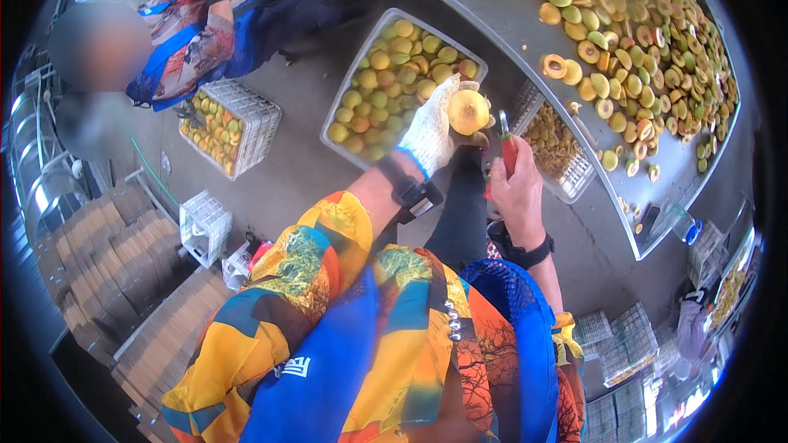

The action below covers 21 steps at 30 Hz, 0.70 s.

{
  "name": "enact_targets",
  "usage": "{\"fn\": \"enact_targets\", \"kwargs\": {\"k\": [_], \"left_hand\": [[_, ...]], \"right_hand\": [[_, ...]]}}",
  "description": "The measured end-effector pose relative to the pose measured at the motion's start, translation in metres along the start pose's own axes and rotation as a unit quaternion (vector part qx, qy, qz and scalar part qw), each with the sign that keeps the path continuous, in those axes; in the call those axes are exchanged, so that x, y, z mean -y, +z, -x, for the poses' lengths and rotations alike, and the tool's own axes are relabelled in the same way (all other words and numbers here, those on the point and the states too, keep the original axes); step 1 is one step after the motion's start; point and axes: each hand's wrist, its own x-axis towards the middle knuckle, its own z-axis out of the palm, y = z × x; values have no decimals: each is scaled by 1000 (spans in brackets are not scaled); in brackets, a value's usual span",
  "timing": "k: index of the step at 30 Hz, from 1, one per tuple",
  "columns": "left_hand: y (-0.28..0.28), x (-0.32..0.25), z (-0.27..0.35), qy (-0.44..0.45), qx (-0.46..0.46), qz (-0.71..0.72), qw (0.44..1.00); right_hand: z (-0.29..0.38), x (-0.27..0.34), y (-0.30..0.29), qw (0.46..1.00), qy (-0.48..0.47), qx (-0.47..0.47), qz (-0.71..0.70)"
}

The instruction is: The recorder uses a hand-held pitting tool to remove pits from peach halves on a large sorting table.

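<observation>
My left hand, in a white knit glove, holds a yellow peach-like fruit with its cut-looking face turned up. Close to its right, my right hand is bare and wrapped around the red handle of a small metal-tipped hand tool. The tool's tip points away from me and stands apart from the fruit. Beyond my left hand sits a pale plastic crate of whole yellow-green fruit. Halved fruit, some with the pit hollow showing, lies heaped on a metal table at the right.
A crate of brown pits or scraps stands partly under the table edge. Another person works at the left beside a fruit crate. Stacked flattened cardboard, a white crate and stacked crates stand farther around.
</observation>
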Motion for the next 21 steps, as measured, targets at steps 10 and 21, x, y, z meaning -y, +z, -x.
{"fn": "enact_targets", "kwargs": {"k": [10, 21], "left_hand": [[21, 11, -5, -67, 84, -127, 986], [28, 28, -12, -99, 61, -122, 986]], "right_hand": [[10, -19, -24, 988, 107, -34, -102], [18, -39, -34, 896, 244, 16, -370]]}}
